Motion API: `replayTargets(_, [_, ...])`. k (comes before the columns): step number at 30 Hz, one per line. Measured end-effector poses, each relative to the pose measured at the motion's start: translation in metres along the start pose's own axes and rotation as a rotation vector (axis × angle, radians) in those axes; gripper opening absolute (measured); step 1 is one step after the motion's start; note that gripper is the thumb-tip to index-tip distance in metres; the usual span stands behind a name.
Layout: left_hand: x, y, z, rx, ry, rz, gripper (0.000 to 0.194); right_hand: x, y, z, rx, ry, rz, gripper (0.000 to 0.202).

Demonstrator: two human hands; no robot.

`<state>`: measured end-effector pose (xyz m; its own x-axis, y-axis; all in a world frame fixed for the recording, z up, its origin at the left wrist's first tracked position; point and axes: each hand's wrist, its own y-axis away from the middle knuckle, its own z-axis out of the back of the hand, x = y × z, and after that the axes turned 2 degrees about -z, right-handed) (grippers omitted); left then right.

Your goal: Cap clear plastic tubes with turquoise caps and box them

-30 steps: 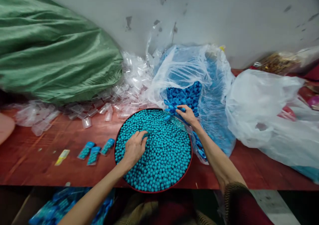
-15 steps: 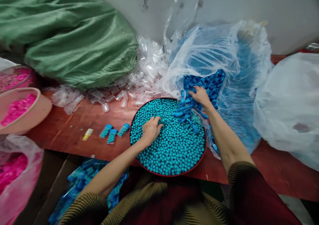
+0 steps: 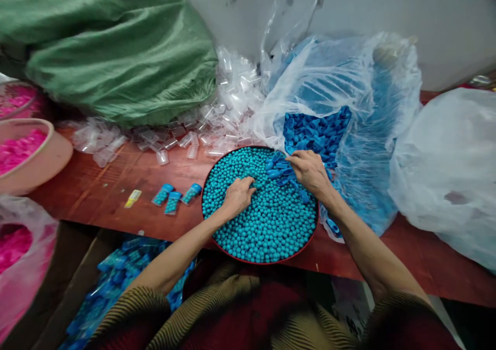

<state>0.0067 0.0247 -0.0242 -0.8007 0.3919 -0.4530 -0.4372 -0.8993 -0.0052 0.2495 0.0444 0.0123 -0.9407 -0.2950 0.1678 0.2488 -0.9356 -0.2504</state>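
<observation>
A round red-rimmed tray [image 3: 267,261] is filled with small turquoise balls [image 3: 267,226]. Over the balls, left of the tray's middle, is my left hand [image 3: 238,195], its fingers curled together around something I cannot make out. My right hand [image 3: 309,172] is closed at the tray's upper right, fingertips pinched beside the plastic edge of a bag; what they hold is too small to name. Blue spoon-like pieces [image 3: 282,170] lie on the balls next to it. More blue pieces [image 3: 318,133] fill the mouth of the clear bag [image 3: 372,148] behind it.
Clear containers [image 3: 232,102] lie heaped behind the tray. Three filled containers [image 3: 172,203] and a yellow-white packet [image 3: 133,199] rest on the red table [image 3: 155,226]. A green sack [image 3: 127,56], pink-filled basin [image 3: 46,164] and white bag [image 3: 445,179] stand around.
My right hand has moved from the bag's mouth toward the tray's upper right edge, and its fingers have closed. My left hand remains over the balls. The view has shifted slightly.
</observation>
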Motion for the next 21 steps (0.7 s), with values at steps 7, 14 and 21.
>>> replayTargets(7, [-0.001, -0.007, 0.006, 0.072, 0.139, 0.029, 0.028, 0.042, 0.033, -0.016, 0.242, 0.367, 0.011, 0.027])
replayTargets(14, [0.008, -0.014, 0.006, 0.093, 0.355, 0.125, 0.022, 0.06, 0.031, -0.018, 0.165, 0.327, 0.091, 0.027])
replayTargets(21, [0.014, -0.013, 0.01, 0.104, 0.779, 0.125, 0.017, 0.063, 0.021, -0.025, 0.136, -0.534, -0.124, 0.028])
